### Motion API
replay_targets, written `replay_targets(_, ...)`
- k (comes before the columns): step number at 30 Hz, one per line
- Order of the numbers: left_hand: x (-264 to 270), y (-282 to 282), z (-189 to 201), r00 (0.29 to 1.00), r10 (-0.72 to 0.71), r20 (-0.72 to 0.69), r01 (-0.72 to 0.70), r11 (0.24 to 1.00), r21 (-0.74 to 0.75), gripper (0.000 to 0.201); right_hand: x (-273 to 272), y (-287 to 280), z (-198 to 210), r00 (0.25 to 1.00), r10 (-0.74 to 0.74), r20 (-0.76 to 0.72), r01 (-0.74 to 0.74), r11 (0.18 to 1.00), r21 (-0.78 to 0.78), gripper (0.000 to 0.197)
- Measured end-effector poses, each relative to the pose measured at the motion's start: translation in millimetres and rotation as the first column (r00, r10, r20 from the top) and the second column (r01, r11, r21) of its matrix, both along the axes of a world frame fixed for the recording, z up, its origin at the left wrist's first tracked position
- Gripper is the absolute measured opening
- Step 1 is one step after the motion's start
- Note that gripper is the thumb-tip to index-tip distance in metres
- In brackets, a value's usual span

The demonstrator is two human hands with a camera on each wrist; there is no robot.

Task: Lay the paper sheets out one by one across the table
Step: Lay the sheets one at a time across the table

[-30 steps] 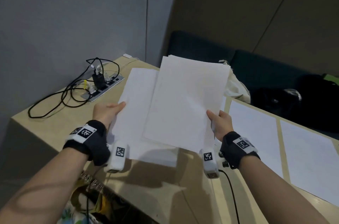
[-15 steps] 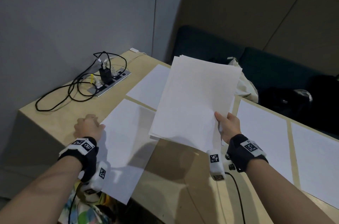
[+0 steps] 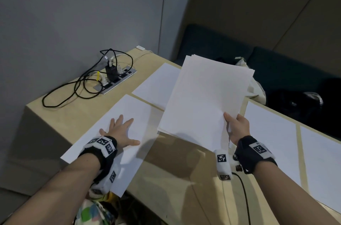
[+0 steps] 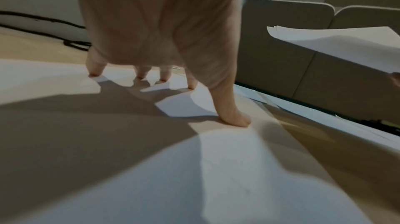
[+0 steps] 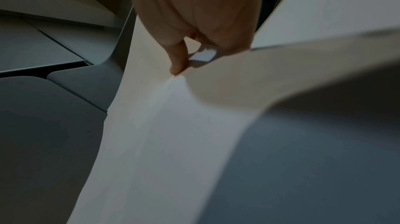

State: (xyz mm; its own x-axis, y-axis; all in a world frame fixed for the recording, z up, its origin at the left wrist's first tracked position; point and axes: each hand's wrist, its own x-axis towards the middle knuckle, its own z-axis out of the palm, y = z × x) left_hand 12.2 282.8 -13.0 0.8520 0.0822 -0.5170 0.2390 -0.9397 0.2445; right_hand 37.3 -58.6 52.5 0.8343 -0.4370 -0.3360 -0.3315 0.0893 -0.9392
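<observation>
White sheet [image 3: 129,114] under flat left hand [image 3: 120,133], right hand [image 3: 238,129] fingers pinching paper stack [image 3: 204,99]

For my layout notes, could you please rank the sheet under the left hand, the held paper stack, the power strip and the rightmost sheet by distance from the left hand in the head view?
1. Sheet under the left hand: sheet, touching.
2. Paper stack, right, held up.
3. Power strip, far left corner.
4. Rightmost sheet, far right.
</observation>
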Motion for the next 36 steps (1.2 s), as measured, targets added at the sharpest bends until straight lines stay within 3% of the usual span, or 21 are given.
replay_targets(11,2.5,-1.2,-0.9,1.000,0.007,0.027,-0.005,0.998,-0.058,0.100,-2.9,-1.4,4.2,1.000,-0.020,-0.014,0.020,0.999,0.038,0.031)
replay_targets(16,10.9,-10.8,1.4,0.991,0.058,0.118,-0.045,0.993,-0.112,0.093,-3.9,-5.3,6.2,0.999,-0.035,-0.022,0.036,0.999,0.037,0.033)
replay_targets(26,80.5,-69.9,10.4,0.976,-0.138,0.171,0.160,0.980,-0.117,0.068,-3.1,-11.9,3.3,0.996,-0.076,-0.044,0.076,0.997,-0.016,0.032)
replay_targets(36,127.9,-64.9,-3.7,0.964,-0.252,0.086,0.252,0.968,0.012,0.062,9.9,-34.7,-9.5,0.986,-0.137,-0.100,0.127,0.987,-0.100,0.031)
